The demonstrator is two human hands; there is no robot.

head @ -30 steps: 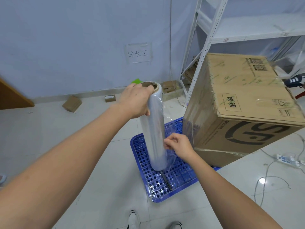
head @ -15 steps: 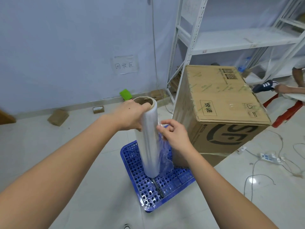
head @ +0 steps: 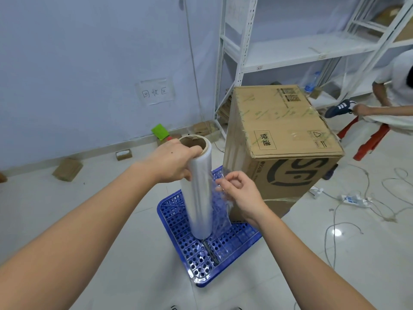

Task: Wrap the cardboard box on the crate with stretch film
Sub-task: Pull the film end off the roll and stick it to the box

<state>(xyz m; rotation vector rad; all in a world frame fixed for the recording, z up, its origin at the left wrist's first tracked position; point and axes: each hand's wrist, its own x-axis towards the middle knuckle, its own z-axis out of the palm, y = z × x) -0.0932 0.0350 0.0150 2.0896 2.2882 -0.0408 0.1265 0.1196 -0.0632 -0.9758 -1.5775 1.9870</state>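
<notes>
A large cardboard box [head: 279, 139] stands on the far part of a blue perforated crate [head: 201, 260], with clear film over its left side. I hold a stretch film roll [head: 200, 198] upright above the crate's near part. My left hand [head: 172, 162] grips the roll's top, thumb hooked into the cardboard core. To the right of the roll, my right hand [head: 239, 193] pinches the loose edge of film. A crinkled sheet of film hangs below that hand, between the roll and the box.
White metal shelving [head: 279, 54] stands behind the box. A person [head: 393, 101] sits at the right on a red stool. Cables and a power strip [head: 355, 200] lie on the floor to the right. Small cardboard boxes [head: 67, 168] lie along the wall.
The view has swung left, showing more of the shelving and the person. My right hand rose along the roll from its lower part to near the top, pinching the film edge.
</notes>
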